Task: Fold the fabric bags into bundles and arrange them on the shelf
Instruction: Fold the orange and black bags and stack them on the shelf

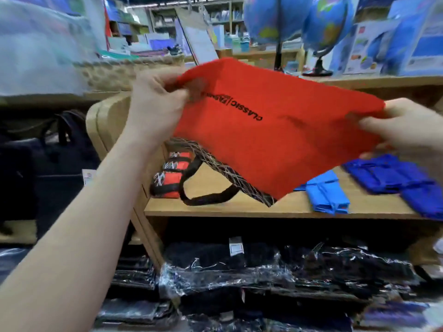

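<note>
Holding: my left hand (155, 109) and my right hand (412, 130) each pinch a corner of the red fabric bag (275, 140).
Shelf (239, 210): I see folded blue bags (328, 195) on it.

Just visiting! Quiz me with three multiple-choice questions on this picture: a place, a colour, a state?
1. Where does the light blue bundle lie? A on the wooden shelf; B on the floor; C inside a box.
2. What colour is the held bag? A green; B red; C yellow.
3. How is that bag held? A by one grip; B by nobody; C by both grips.
Answers: 1 A, it rests on that board; 2 B, its fabric is plainly red; 3 C, the left grip and right grip each pinch an edge.
</note>
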Demonstrator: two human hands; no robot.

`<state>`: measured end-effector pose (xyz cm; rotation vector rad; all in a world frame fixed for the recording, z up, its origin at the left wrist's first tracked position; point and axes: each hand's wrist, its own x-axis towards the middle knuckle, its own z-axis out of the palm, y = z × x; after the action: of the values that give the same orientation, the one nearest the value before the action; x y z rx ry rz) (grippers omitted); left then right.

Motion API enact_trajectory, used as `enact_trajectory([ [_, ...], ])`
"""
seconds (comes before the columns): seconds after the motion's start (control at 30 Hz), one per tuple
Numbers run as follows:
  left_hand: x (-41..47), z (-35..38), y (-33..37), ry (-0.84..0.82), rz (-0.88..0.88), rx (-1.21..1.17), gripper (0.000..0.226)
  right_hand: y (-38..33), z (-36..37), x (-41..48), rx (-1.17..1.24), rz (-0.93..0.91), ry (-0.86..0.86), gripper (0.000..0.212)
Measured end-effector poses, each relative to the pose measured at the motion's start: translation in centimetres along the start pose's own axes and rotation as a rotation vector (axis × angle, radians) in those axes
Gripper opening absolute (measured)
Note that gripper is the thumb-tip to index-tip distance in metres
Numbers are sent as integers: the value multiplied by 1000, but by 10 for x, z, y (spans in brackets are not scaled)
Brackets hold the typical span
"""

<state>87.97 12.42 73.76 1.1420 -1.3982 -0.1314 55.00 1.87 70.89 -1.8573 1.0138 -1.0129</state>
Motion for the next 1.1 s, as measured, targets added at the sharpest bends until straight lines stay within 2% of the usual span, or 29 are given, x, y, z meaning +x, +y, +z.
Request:
enact_trajectory([
  [0.07,-1,2,-7,-3,12,-62,39,10,8,2,111,-97,78,6],
  [0.17,-13,2,-32,-6,-1,-95,45,25,21,0,-171,-359,360,51],
  [0.23,-27,5,-61,11,-25,-85,48,43,39,-4,-332,-547,378,52],
  [0.3,-50,11,-104,8,-134,-21,50,78,55,-6,-485,-603,315,51],
  [0.37,-72,18,-153,-49,-215,130,57,121,73,-2,-596,-585,184,49],
  [0.43,-93,27,-195,-133,-191,327,63,167,94,5,-674,-549,44,50],
  [0.57,-121,43,-254,-338,-318,598,48,234,126,18,-804,-420,-246,51],
  [0.67,-133,47,-278,-437,-397,701,54,257,128,26,-833,-337,-364,50],
  [0.77,-136,44,-281,-425,-435,745,52,260,123,33,-855,-275,-412,53],
  [0.83,-136,42,-280,-406,-463,693,42,263,121,41,-854,-255,-424,55],
  [0.9,-135,41,-282,-340,-472,673,24,264,121,48,-793,-207,-435,48],
  [0.97,-131,41,-285,-251,-544,653,14,260,123,53,-655,-151,-366,30],
  [1.0,-129,41,-286,-230,-578,646,16,258,125,56,-604,-136,-298,22],
  [1.1,-127,39,-286,-205,-640,656,22,255,134,61,-558,6,-142,39],
])
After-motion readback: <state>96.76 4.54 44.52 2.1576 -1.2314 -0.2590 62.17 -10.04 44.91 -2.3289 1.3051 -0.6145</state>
